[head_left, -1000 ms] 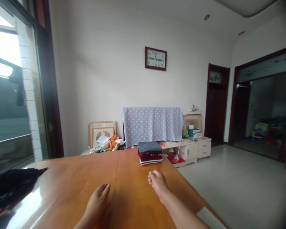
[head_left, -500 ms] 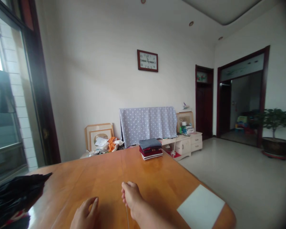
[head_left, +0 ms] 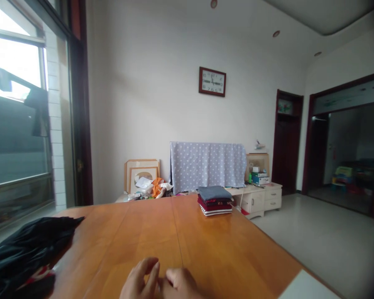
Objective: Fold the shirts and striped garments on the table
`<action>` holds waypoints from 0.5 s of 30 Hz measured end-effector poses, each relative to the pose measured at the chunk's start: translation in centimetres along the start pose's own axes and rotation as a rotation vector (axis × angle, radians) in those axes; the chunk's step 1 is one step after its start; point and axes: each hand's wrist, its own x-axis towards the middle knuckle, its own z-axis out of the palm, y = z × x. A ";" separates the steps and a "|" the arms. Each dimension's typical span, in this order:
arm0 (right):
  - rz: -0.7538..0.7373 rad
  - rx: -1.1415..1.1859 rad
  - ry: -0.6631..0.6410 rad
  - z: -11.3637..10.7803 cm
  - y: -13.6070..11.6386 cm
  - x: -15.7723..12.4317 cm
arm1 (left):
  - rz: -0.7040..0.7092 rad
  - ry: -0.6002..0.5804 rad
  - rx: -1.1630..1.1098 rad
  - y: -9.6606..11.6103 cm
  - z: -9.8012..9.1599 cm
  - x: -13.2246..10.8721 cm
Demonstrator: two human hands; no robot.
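Note:
My left hand (head_left: 140, 280) rests low on the wooden table (head_left: 205, 245) near the bottom edge of view, fingers stretched out and together, holding nothing. My right hand (head_left: 180, 285) lies right beside it, touching it, with fingers curled into a loose fist and nothing visible in them. A stack of folded clothes (head_left: 215, 200), grey on top with dark red and striped ones below, sits at the table's far edge, well beyond both hands. A heap of black cloth (head_left: 25, 253) lies on the table's left side.
A white sheet (head_left: 305, 286) lies at the table's near right corner. Behind the table stand a low cabinet (head_left: 258, 199), a dotted cloth cover (head_left: 207, 164), picture frames (head_left: 141, 172) and clutter. A window is on the left, open tiled floor on the right.
Both hands have drawn back toward me and come together at the bottom of the view. The camera view has swung left, so the plant and doorway slid right.

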 end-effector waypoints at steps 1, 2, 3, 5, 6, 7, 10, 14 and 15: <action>-0.006 0.026 -0.010 0.0 0.1 -0.1 | -0.009 -0.016 -0.025 0.2 0.1 -0.1; -0.020 0.061 -0.023 0.1 0.4 -0.1 | -0.015 -0.036 -0.048 0.3 0.1 -0.2; -0.035 0.101 -0.036 0.2 0.6 0.0 | -0.018 -0.057 -0.068 0.5 0.2 -0.4; -0.057 0.169 -0.065 0.4 1.2 0.2 | -0.013 -0.085 -0.092 1.0 0.4 -0.7; -0.068 0.190 -0.082 0.6 1.5 0.2 | -0.003 -0.091 -0.096 1.3 0.4 -1.0; -0.081 0.199 -0.092 0.7 1.8 0.3 | 0.014 -0.091 -0.092 1.6 0.4 -1.2; -0.145 0.169 -0.095 1.4 2.8 0.6 | 0.063 -0.091 -0.043 2.5 0.3 -2.0; -0.242 0.076 -0.099 2.4 4.4 1.3 | 0.033 -0.065 0.029 2.7 -0.1 -2.3; -0.260 0.045 -0.106 2.6 4.8 1.5 | 0.025 -0.051 0.037 2.6 -0.2 -2.3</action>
